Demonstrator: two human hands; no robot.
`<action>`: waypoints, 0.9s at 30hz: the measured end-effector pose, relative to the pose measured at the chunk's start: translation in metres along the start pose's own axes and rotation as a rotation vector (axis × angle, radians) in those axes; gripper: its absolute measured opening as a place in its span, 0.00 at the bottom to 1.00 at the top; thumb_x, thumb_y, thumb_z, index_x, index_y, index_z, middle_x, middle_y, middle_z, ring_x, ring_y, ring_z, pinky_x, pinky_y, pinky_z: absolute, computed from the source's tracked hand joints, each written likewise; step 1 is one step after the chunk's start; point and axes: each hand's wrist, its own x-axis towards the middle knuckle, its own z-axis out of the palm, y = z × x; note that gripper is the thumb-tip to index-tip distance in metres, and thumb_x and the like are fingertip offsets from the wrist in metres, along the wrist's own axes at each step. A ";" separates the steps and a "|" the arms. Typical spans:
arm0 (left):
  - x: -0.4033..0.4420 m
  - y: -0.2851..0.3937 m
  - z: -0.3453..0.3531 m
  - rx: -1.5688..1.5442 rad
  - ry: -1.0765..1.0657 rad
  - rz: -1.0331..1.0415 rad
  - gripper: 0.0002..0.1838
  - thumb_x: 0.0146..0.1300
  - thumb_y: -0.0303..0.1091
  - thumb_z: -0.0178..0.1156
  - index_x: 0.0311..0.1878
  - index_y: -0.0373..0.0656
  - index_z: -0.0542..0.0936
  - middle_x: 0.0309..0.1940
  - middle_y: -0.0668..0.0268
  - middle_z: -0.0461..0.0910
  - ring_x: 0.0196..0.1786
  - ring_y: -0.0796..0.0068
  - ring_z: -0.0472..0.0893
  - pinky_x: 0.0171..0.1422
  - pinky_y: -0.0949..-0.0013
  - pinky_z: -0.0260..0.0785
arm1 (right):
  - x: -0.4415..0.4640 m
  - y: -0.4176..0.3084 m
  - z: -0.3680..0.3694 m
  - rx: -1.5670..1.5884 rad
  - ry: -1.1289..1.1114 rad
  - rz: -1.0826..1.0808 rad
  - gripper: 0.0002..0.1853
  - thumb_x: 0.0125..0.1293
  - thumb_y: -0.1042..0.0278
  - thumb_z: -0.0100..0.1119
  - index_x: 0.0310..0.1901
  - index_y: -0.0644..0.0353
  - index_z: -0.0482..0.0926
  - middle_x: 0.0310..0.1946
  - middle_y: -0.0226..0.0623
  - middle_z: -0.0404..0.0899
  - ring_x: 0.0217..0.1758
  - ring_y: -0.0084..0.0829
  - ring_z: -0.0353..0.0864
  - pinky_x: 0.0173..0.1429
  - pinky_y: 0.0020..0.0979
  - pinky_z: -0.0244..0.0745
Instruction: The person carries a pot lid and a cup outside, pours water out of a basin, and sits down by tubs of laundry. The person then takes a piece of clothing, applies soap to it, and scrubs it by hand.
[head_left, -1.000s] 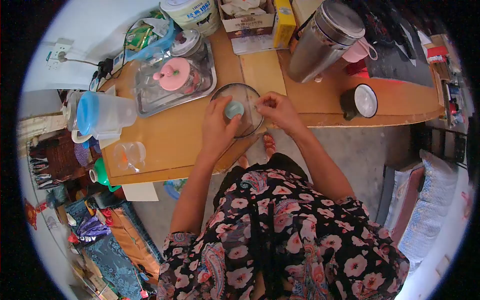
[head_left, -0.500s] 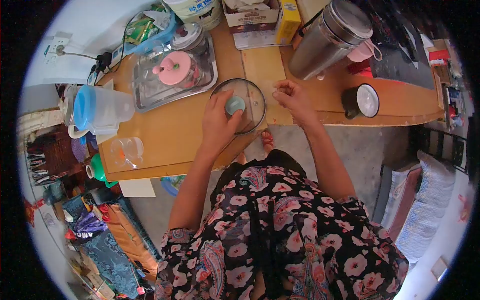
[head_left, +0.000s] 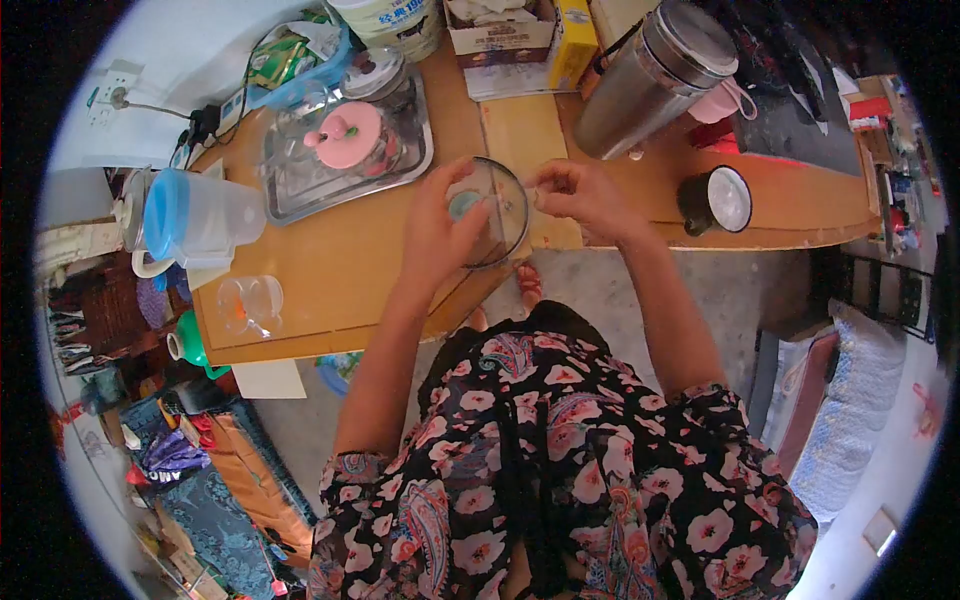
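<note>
A round glass lid (head_left: 505, 220) with a dark rim and a pale green knob (head_left: 463, 205) is over the front part of the wooden table. My left hand (head_left: 438, 225) grips the lid at its left side, thumb and fingers around the knob area; the palm hides that part of the rim. Just off the lid's right edge is my right hand (head_left: 580, 203), its thumb and fingertips pinched together. Something small and pale may be between those fingertips, too small to name.
Behind the lid is a metal tray (head_left: 300, 205) with a pink-lidded glass jar (head_left: 350, 140). A steel thermos (head_left: 650, 85) and a dark mug (head_left: 715, 200) stand at right. A blue-lidded pitcher (head_left: 205, 220) and a clear plastic item (head_left: 250, 303) are at left.
My right hand has moved left, closer to the lid's rim. My left hand has shifted from the knob toward the lid's left side, and the lid has shifted slightly.
</note>
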 end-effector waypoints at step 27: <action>0.023 0.025 -0.008 -0.509 -0.002 -0.485 0.24 0.48 0.24 0.58 0.52 0.39 0.69 0.28 0.70 0.74 0.32 0.83 0.72 0.38 0.79 0.63 | 0.020 -0.019 -0.016 -0.196 0.165 -0.136 0.20 0.51 0.63 0.60 0.45 0.63 0.72 0.36 0.30 0.74 0.33 0.20 0.70 0.36 0.23 0.67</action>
